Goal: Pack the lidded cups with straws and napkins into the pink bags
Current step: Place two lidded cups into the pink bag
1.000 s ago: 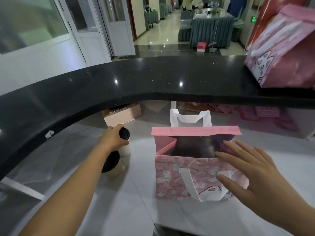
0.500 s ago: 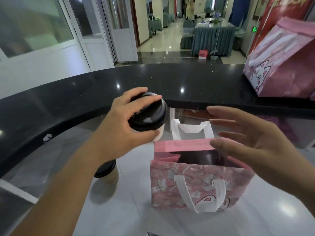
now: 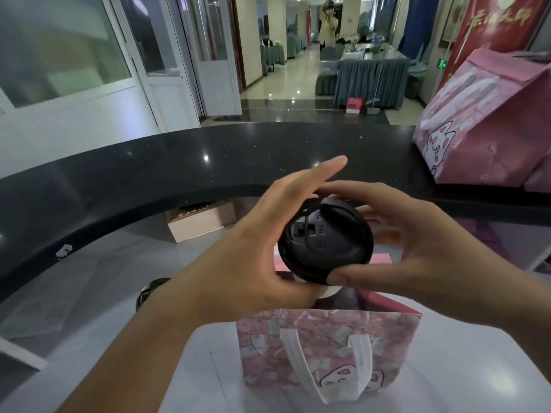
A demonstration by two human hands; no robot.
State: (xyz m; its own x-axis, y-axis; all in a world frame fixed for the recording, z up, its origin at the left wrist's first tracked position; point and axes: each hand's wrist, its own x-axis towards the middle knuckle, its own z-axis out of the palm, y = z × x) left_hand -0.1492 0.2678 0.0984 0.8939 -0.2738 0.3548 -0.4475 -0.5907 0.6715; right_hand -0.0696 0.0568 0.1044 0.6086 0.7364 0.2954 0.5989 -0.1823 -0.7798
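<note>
I hold the cup (image 3: pixel 326 242) in both hands, left hand (image 3: pixel 253 248) and right hand (image 3: pixel 417 248) wrapped around its sides. It stands upright, right above the open pink bag (image 3: pixel 328 350), so it goes straight down.

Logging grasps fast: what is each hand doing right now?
Left hand: closed on the lidded cup, above the pink bag.
Right hand: closed on the same cup.
</note>
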